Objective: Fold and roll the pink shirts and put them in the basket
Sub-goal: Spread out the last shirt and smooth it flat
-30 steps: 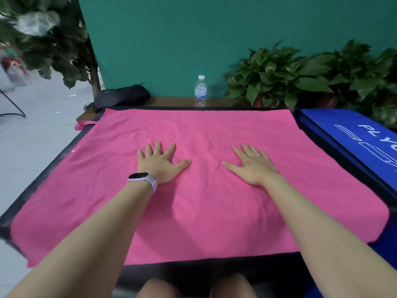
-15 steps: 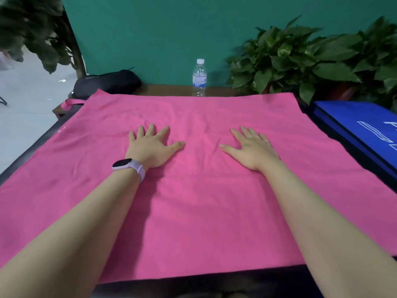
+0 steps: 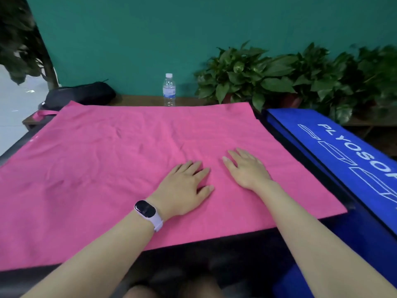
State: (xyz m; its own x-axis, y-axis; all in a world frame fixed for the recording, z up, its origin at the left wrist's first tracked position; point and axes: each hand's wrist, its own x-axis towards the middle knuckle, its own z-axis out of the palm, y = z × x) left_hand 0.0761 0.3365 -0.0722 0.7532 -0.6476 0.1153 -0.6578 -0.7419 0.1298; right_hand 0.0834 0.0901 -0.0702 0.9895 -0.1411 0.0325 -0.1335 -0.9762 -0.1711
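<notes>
A large pink cloth [image 3: 96, 179] lies spread flat over a dark table [image 3: 214, 250], reaching from the near edge to the far edge. My left hand [image 3: 184, 188], with a watch on its wrist, rests palm down on the cloth right of centre, fingers straight. My right hand [image 3: 247, 171] lies flat on the cloth close beside it, fingers stretched out. Neither hand holds any fabric. No basket is in view.
A blue padded mat with white lettering [image 3: 343, 158] lies along the table's right side. A water bottle [image 3: 169, 90] and a black bag [image 3: 79, 95] sit on a wooden ledge behind the cloth. Potted plants [image 3: 279, 76] line the green wall.
Both hands have slid to the right across the cloth and come closer together. The camera has swung, bringing the blue mat further into view.
</notes>
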